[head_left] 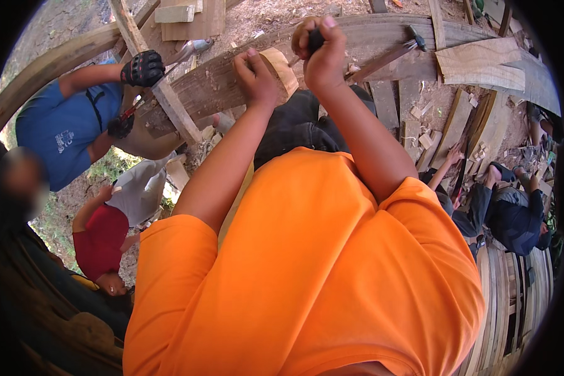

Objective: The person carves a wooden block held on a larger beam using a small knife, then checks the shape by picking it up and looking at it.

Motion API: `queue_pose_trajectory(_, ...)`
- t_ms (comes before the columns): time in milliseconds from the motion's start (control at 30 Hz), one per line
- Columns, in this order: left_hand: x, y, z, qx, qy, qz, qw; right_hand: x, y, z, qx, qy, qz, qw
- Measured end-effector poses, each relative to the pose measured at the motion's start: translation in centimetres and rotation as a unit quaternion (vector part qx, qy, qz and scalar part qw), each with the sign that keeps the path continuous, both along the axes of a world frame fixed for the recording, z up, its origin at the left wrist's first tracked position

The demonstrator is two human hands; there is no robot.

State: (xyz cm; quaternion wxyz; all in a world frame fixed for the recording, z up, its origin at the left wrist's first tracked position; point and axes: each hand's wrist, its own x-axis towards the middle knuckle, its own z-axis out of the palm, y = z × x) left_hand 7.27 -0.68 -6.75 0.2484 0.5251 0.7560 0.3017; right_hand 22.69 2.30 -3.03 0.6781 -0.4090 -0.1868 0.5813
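My left hand (257, 80) is closed against the left side of a pale wood block (282, 72), thumb pointing up; its other fingertips are partly hidden. My right hand (323, 55) is wrapped round the black handle (316, 41) of a tool. A thin shaft seems to run from that fist toward the block, but the tool's working end is too small to make out. Just right of my right wrist, a hammer (385, 61) with a wooden handle and dark head lies on a long, wide plank (219, 78).
At the left, a person in blue with black gloves (143, 69) holds a red-handled tool beside an upright wooden bar (175, 106). A person in red (103, 241) is below. Carved light boards (482, 62) and loose planks (454, 128) lie at right, near other people (514, 213).
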Motion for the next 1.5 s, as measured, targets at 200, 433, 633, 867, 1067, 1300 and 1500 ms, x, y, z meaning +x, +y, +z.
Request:
queue_pose_trajectory(200, -0.2, -0.2, 0.1, -0.028, -0.002, -0.004, 1.0, -0.2, 0.7, 1.9, 0.061, 0.175, -0.03, 0.982)
queue_pose_trajectory(433, -0.3, -0.2, -0.3, 0.0, -0.027, -0.002, 1.0, -1.4, 0.4, 1.6, 0.017, 0.136, -0.029, 0.99)
queue_pose_trajectory(633, -0.5, -0.4, -0.5, -0.01, -0.048, -0.001, 0.999, -1.5, 0.2, 2.2, 0.024, 0.108, -0.029, 0.993)
queue_pose_trajectory(867, -0.7, -0.2, -0.5, -0.007, -0.059, -0.012, 0.998, -2.1, -0.2, 3.2, 0.036, 0.02, -0.009, 0.999)
queue_pose_trajectory(1067, -0.6, 0.0, -0.4, -0.016, -0.032, -0.01, 0.999, -1.0, 0.3, -2.3, 0.018, 0.077, -0.016, 0.997)
queue_pose_trajectory(1300, -0.5, -0.3, -0.5, -0.019, -0.072, -0.002, 0.997, -0.4, 0.6, 1.0, 0.067, 0.126, -0.027, 0.989)
queue_pose_trajectory(1500, -0.5, -0.3, -0.5, -0.008, -0.063, -0.011, 0.998, -1.6, 0.7, 2.1, 0.031, 0.079, -0.028, 0.996)
